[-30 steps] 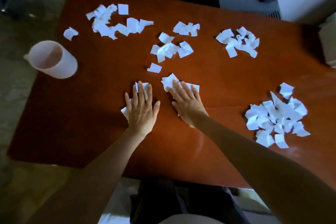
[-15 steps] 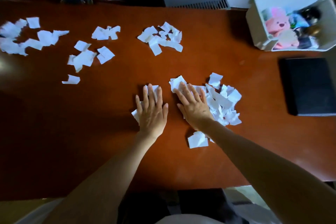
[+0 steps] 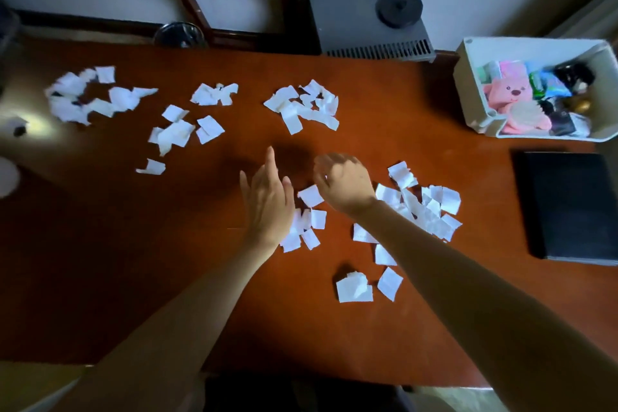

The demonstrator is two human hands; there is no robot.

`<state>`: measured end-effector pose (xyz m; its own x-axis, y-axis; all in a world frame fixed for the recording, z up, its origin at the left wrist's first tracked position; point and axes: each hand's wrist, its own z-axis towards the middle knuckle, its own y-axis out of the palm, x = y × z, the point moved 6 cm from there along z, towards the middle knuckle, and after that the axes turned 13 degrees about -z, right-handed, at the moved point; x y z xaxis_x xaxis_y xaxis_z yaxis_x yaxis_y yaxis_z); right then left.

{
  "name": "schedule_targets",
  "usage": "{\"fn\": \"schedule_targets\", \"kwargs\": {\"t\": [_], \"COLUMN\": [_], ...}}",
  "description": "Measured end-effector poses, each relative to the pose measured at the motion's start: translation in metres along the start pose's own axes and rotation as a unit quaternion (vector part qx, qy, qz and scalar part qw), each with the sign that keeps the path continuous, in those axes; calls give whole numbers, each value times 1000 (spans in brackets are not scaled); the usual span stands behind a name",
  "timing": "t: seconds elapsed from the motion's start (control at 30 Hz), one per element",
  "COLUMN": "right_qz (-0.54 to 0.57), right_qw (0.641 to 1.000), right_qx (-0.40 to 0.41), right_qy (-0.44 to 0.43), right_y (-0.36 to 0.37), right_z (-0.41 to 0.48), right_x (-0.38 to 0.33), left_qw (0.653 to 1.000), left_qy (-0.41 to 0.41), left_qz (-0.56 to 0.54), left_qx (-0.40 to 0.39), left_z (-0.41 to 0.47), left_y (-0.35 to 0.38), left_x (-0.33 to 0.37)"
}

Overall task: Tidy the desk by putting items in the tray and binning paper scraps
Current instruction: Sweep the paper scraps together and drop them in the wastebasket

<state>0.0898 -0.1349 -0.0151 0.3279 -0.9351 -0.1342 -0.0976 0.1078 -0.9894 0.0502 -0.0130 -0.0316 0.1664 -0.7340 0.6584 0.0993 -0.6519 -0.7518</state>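
Both hands have lifted off the scraps (image 3: 311, 196) at centre frame, released beside the pile (image 3: 431, 207) right of centre. Left hand (image 3: 267, 204) flat-fingered, empty; right hand (image 3: 346, 189) curled, contents undeterminable. Consolidation advancing; binning outstanding.

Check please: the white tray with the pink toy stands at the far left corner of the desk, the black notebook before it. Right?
No. In the head view the white tray with the pink toy stands at the far right corner of the desk, the black notebook before it.
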Motion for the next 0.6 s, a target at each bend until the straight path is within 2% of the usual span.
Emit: {"fn": "schedule_targets", "kwargs": {"t": [0.1,0.23,0.47,0.6], "right_qz": [12,27,21,9], "right_qw": [999,993,986,982], "right_qx": [-26,-102,-134,-156], "right_qy": [-34,-61,-95,-108], "right_y": [-8,-4,21,39], "right_z": [34,82,184,241], "right_x": [-40,-105,-237,-293], "left_qw": [999,994,983,970], "left_qy": [-38,-80,-142,-217], "left_qz": [19,24,33,56], "left_qx": [33,73,107,97], "left_z": [27,65,144,183], "left_y": [-37,-95,-192,-225], "left_x": [-28,-81,-184,-240]}}
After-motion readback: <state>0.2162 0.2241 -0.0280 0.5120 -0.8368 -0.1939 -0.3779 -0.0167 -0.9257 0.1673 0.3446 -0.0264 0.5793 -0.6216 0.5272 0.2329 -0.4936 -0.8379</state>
